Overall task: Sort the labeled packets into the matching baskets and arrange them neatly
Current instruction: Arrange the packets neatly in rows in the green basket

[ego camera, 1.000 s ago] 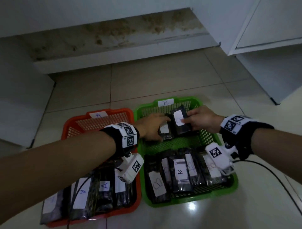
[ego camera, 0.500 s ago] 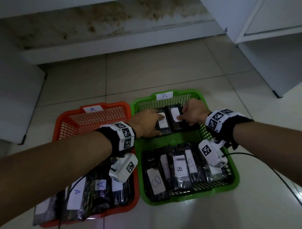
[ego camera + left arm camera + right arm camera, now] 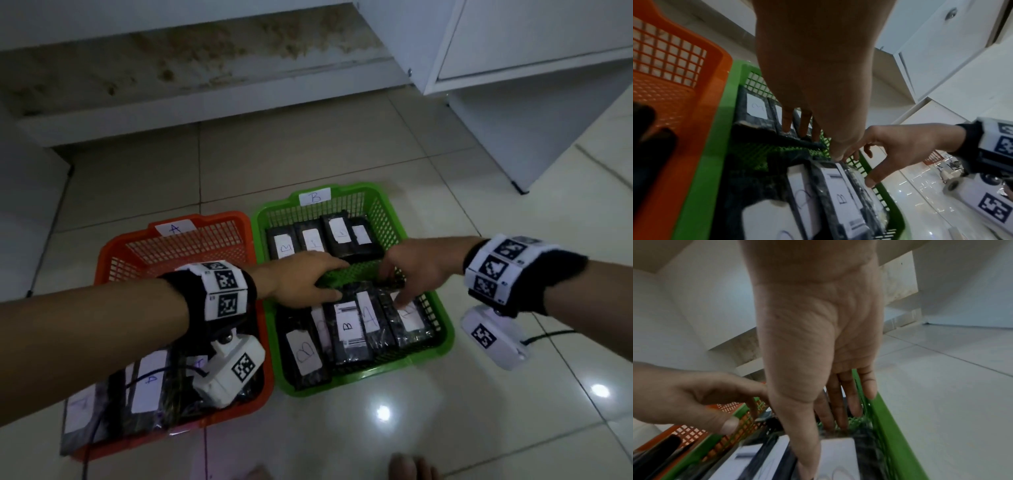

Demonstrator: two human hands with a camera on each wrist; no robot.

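Note:
A green basket (image 3: pixel 442 329) tagged B holds black packets with white B labels: a far row (image 3: pixel 337 236) lying side by side and a near row (image 3: pixel 349 329). Left of it, the orange basket (image 3: pixel 113 246) tagged A holds A packets (image 3: pixel 147 380) at its near end. My left hand (image 3: pixel 308 281) reaches over the green basket, fingers straight, thumb touching the far end of the near row. My right hand (image 3: pixel 407 270) rests its thumb on the label of the rightmost near packet (image 3: pixel 411 318); its straight fingers (image 3: pixel 840 402) stand against that packet's far end.
The baskets sit side by side on a glossy tiled floor. A white cabinet (image 3: pixel 513 102) stands at the back right and a stained ledge (image 3: pixel 205 102) runs along the back. A black cable (image 3: pixel 548 334) trails right from my right wrist. Toes (image 3: pixel 411 466) show at the bottom edge.
Both hands have let go of the far-row packets and drawn back toward me onto the near row. The far row now lies flat, side by side.

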